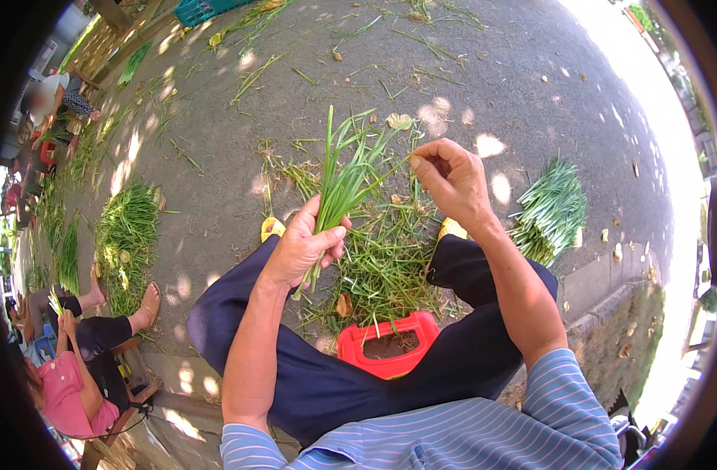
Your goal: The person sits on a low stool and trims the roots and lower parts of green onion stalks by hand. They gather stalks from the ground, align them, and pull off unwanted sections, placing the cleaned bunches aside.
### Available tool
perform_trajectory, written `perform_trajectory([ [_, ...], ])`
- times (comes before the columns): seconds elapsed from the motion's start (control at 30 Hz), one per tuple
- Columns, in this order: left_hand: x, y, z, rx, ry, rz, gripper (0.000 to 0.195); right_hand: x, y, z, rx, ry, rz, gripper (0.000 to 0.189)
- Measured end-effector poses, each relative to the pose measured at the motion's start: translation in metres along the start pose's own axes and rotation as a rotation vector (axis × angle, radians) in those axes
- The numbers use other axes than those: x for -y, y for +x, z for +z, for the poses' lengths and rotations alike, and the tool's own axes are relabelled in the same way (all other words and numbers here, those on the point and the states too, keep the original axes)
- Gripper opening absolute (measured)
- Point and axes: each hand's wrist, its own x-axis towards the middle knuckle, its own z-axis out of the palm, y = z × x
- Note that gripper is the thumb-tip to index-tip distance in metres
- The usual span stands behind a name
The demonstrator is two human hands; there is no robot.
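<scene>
A small bunch of long green leafy stalks, like Chinese chives, stands upright in my left hand, its pale ends poking out below the fingers. To the right of the bunch, my right hand pinches the yellowish tip of one leaf between thumb and forefinger; the leaf still runs into the bunch. On the pavement between my feet lies a loose heap of green and dry leaf scraps. A neat pile of chives rests beyond my right knee.
A red plastic stool shows between my thighs. Another heap of greens lies at the left, near a seated person in pink who holds stalks. Further people sit at the upper left. A teal crate stands at the top, and a curb runs at the right.
</scene>
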Motion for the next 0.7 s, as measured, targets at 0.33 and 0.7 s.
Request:
perform_trajectory([
  [0.33, -0.001, -0.001, -0.001, 0.015, -0.004, -0.020, 0.037, -0.002, 0.015, -0.030, -0.222, 0.552, 0.146, 0.012],
  [0.7, -0.007, 0.001, -0.014, -0.084, -0.264, 0.105, 0.029, -0.011, 0.018, -0.063, -0.159, 1.068, 0.111, 0.010],
])
